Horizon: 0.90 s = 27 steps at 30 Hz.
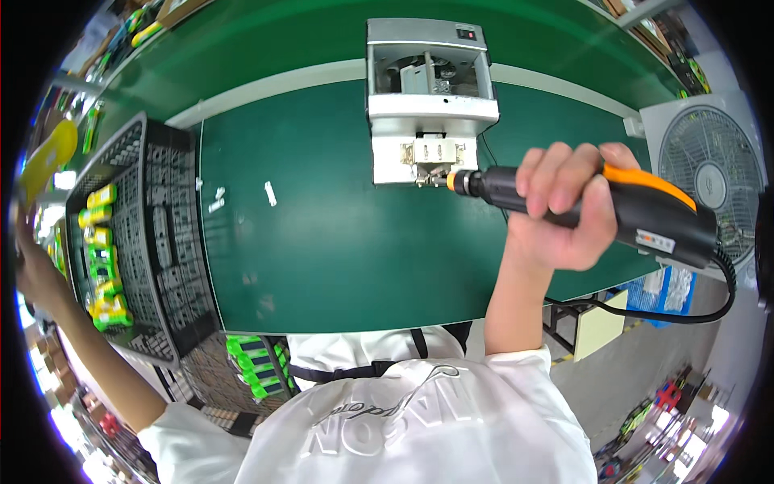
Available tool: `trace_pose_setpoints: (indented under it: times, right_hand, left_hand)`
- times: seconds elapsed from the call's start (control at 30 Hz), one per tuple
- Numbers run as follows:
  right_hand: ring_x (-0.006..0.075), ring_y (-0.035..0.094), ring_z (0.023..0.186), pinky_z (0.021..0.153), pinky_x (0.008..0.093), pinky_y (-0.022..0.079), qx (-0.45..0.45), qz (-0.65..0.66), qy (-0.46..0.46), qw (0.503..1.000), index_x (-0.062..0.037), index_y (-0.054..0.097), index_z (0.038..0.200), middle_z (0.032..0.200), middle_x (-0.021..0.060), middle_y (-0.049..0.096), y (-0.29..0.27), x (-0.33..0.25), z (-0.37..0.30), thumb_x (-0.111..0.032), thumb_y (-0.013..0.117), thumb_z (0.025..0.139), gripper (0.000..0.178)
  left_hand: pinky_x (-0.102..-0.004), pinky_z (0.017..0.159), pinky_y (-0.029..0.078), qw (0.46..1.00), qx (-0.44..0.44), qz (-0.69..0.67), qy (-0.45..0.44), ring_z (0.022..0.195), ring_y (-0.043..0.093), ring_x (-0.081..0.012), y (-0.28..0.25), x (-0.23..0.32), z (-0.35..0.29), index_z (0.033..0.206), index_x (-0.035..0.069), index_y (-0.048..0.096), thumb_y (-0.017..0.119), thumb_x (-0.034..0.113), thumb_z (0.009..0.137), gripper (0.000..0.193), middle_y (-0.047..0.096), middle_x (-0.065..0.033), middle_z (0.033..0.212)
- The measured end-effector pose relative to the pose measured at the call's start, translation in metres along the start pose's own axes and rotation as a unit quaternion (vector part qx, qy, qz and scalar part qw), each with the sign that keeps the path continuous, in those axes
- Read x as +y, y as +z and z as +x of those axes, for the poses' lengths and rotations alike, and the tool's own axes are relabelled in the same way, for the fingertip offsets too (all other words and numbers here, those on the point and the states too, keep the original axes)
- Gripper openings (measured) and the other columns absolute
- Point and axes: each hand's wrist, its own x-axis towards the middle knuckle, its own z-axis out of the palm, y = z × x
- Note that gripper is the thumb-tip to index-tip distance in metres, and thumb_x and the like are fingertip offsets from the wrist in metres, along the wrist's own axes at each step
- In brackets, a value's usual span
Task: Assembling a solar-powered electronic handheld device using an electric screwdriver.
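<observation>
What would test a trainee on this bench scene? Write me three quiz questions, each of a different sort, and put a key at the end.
1. Which hand grips the corded power tool, and toward what does the tool's tip point?
2. True or false: the black crate stands to the right of the green tabletop.
3. Fill in the two main colours: the items in the black crate are ___ and ___.

Key:
1. The right hand; the tip points toward the front of the silver machine.
2. False; it stands to the left.
3. Yellow; green.
</observation>
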Motion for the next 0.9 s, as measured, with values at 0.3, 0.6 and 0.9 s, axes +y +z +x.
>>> trace_pose_setpoints:
  times: [0.3, 0.6, 0.9]
  right_hand:
    - [0.0147, 0.047, 0.048, 0.048, 0.0316, 0.046, -0.008, -0.04, 0.019, 0.999, 0.0053, 0.046, 0.114, 0.064, 0.0057, 0.051, 0.008, 0.013, 0.001, -0.001, 0.053, 0.085, 0.03]
    - [0.0063, 0.053, 0.054, 0.055, 0.0202, 0.044, -0.11, -0.201, -0.016, 0.973, 0.0041, 0.061, 0.087, 0.069, 0.001, 0.061, 0.024, 0.017, -0.003, 0.004, 0.063, 0.08, 0.007]
    - [0.0149, 0.05, 0.043, 0.044, 0.029, 0.043, -0.077, -0.114, 0.199, 0.97, 0.0037, 0.05, 0.103, 0.058, 0.0051, 0.049, 0.033, 0.027, 0.051, 0.0, 0.06, 0.08, 0.026]
  left_hand:
    - [-0.0353, 0.069, 0.053, 0.969, -0.2, -0.094, 0.107, 0.082, 0.065, -0.0264, 0.087, 0.301, -0.23, 0.087, -0.003, 0.064, 0.075, 0.005, 0.065, 0.025, 0.067, -0.0135, 0.088]
    - [-0.0299, 0.067, 0.046, 0.861, -0.352, -0.045, 0.365, 0.081, 0.058, -0.0178, 0.233, 0.333, -0.262, 0.105, 0.01, 0.058, 0.064, 0.013, 0.071, 0.034, 0.061, -0.003, 0.103]
    - [-0.0331, 0.077, 0.046, 0.854, -0.378, -0.084, 0.347, 0.092, 0.055, -0.0195, 0.244, 0.342, -0.276, 0.108, 0.006, 0.055, 0.065, 0.02, 0.081, 0.033, 0.055, -0.0058, 0.115]
